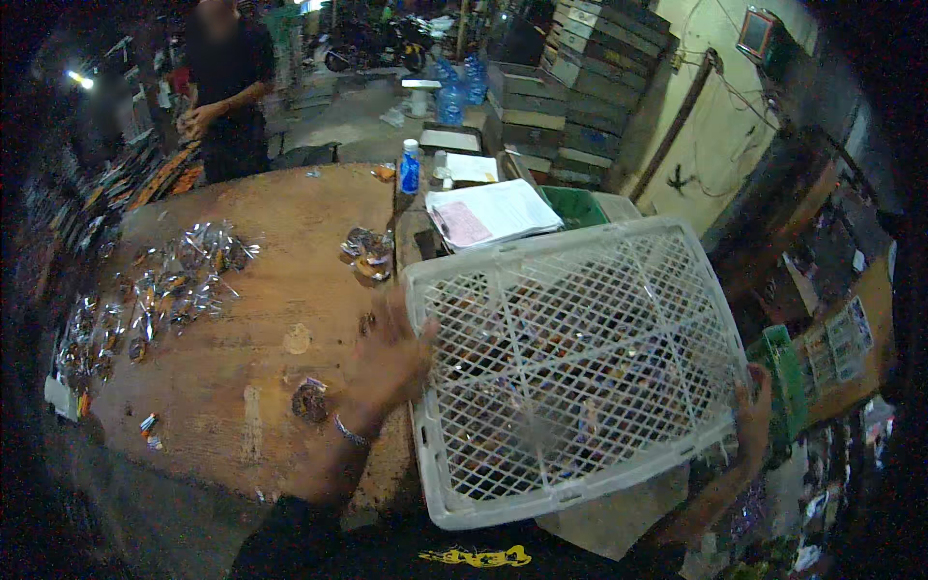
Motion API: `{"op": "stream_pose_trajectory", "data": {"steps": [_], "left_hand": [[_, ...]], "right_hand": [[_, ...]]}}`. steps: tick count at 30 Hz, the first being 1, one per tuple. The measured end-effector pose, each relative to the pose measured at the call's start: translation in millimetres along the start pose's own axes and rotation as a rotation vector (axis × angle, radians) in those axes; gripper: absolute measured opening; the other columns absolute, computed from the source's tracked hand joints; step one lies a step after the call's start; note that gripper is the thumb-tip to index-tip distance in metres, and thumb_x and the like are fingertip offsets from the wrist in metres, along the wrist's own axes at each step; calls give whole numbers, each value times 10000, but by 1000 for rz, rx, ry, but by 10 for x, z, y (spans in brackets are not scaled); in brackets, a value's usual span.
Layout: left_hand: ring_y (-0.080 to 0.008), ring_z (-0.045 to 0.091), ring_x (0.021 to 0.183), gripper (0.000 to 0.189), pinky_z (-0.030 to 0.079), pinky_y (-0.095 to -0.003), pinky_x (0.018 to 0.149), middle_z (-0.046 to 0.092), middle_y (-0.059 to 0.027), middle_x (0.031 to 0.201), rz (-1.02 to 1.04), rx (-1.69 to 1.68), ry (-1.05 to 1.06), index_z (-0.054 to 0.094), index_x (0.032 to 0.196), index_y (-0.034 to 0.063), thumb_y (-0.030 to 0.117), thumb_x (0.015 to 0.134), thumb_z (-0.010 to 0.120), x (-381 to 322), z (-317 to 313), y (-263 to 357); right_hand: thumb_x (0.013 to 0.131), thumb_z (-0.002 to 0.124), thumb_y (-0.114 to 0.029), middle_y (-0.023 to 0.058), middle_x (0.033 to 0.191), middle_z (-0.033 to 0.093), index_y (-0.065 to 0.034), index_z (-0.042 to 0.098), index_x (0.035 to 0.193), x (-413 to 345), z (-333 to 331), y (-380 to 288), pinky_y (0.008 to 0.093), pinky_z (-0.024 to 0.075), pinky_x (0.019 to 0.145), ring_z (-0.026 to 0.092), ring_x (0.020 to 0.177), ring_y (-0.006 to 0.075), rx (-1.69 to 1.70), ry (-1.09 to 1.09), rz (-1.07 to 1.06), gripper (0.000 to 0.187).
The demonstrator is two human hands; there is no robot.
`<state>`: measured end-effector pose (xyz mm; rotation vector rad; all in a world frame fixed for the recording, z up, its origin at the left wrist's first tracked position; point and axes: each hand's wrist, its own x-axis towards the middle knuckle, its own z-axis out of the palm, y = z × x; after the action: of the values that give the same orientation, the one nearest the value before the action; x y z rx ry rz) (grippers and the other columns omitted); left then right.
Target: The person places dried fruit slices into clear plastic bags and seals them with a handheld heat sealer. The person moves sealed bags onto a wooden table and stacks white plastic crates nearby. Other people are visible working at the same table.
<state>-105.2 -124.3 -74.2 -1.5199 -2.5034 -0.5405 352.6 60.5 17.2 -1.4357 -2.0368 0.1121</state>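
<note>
A white plastic lattice crate (562,496) lies before me, slightly askew, its mesh face upward. Through the mesh show many small dark and shiny pieces, too fine to name. My left hand (388,351), blurred, is against the crate's left rim with its thumb over the edge; whether it grips cannot be told. At the opposite rim, my right hand (754,409) has its fingers around the edge. Close to my left wrist, a small bundle of dark pieces (310,401) rests on the wooden table (283,290).
Bundles in clear shiny wrap (181,272) spread over the table's left side. Beyond the crate are stacked papers (496,210), a blue bottle (409,170) and a green bin (573,206). A person (228,87) stands across the table. A cardboard box (848,341) is at right.
</note>
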Motion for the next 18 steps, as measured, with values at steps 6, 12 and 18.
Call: {"op": "stream_pose_trajectory", "data": {"steps": [6, 12, 18], "left_hand": [[-381, 524, 977, 534, 405, -459, 846, 515, -232, 1062, 416, -492, 499, 364, 1225, -25, 327, 859, 530, 1175, -558, 504], [-388, 593, 857, 457, 470, -489, 738, 611, -247, 832, 305, -327, -111, 501, 985, 7, 432, 917, 348, 1643, 309, 1118], [-389, 585, 891, 584, 463, -482, 776, 612, -243, 912, 300, -292, -73, 547, 950, -3, 528, 903, 308, 1734, 525, 1058]], "right_hand": [[843, 567, -370, 143, 1291, 444, -62, 426, 1266, 408, -397, -746, 382, 301, 1007, 404, 1213, 284, -193, 160, -201, 542], [890, 395, -522, 241, 1131, 544, -83, 355, 1289, 872, 270, -411, 440, 387, 910, 519, 1073, 384, -207, -444, 203, 594], [892, 361, -526, 278, 1064, 566, -60, 407, 1193, 826, 344, -150, 497, 402, 851, 526, 1020, 446, -239, -361, 171, 557]]}}
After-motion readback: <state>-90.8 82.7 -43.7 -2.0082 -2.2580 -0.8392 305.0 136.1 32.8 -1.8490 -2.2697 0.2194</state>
